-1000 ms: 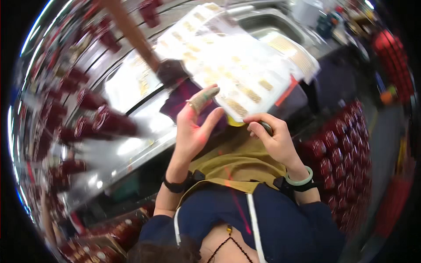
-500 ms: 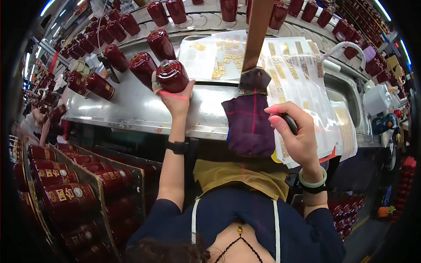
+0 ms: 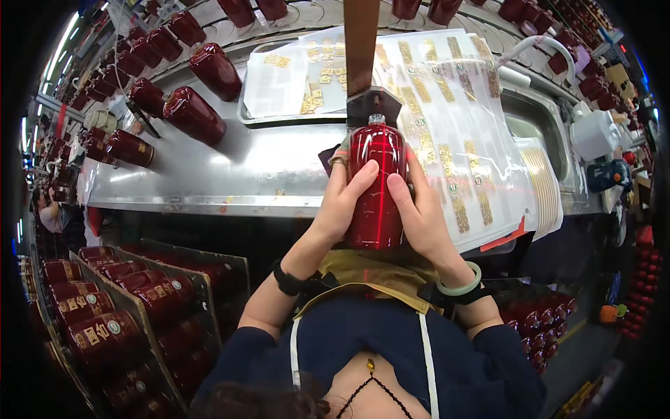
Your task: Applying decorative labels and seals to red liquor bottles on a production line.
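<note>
1. Far left, below the worktop edge, slanted racks hold rows of dark red labelled bottles [image 3: 91,328] lying on their sides, well apart from the hands.
2. On the left part of the long stainless steel worktop [image 3: 209,178], more glossy dark red ceramic bottles [image 3: 192,115] lie in a loose line running up and away; none touches the hands.
3. The left hand [image 3: 342,202] wraps the left flank of a glossy deep red cylindrical bottle with a small clear stopper [image 3: 377,185], thumb laid across its front. Its grip is clamped on the bottle.
4. That bottle stands upright between both hands, held just above the near edge of the worktop, in front of a dark block under a brown upright post [image 3: 361,42]. A thin bright line runs down its face.
5. The right hand [image 3: 422,216] presses the bottle's right flank, thumb on the front, a pale green bangle at the wrist. Its grip is likewise closed on the bottle.
6. Right of the hands, clear plastic sheets carrying rows of small gold stickers [image 3: 447,119] overlap a shallow metal tray [image 3: 279,84] and hang over the worktop edge.
7. Risk, as I judge it: the glaze looks slick, so a slackened grip could let the bottle slip and strike the steel edge. An elbow brushing the overhanging sheets could drag them off.
</note>
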A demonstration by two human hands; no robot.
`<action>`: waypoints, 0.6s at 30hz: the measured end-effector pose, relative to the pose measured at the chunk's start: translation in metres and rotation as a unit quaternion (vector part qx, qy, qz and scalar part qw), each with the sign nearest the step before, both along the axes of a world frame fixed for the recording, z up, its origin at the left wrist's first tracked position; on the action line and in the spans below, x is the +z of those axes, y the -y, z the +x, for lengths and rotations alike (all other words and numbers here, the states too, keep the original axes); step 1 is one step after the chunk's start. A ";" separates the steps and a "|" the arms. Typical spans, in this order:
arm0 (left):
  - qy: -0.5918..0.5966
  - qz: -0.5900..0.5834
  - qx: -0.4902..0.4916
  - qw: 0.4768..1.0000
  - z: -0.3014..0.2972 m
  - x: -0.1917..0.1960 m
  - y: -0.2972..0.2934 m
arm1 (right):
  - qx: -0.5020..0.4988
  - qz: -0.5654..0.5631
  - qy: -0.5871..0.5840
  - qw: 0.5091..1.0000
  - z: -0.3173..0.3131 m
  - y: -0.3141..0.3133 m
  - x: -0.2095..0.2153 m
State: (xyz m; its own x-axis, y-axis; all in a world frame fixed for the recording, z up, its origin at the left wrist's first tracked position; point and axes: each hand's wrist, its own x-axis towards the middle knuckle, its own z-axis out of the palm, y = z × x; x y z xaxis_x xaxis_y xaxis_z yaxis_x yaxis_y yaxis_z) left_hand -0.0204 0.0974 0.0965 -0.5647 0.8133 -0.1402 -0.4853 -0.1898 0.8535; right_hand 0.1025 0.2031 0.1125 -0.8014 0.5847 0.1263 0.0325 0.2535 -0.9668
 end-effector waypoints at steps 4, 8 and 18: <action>0.034 -0.016 0.007 0.999 0.002 -0.006 -0.015 | -0.014 -0.051 0.009 0.999 -0.004 -0.015 -0.007; 0.045 -0.016 0.049 0.998 -0.003 -0.011 -0.031 | -0.015 -0.047 -0.023 0.998 -0.021 -0.033 -0.018; -0.498 -0.187 0.161 0.831 -0.122 -0.034 -0.031 | -0.016 -0.083 0.050 0.995 -0.027 -0.042 -0.027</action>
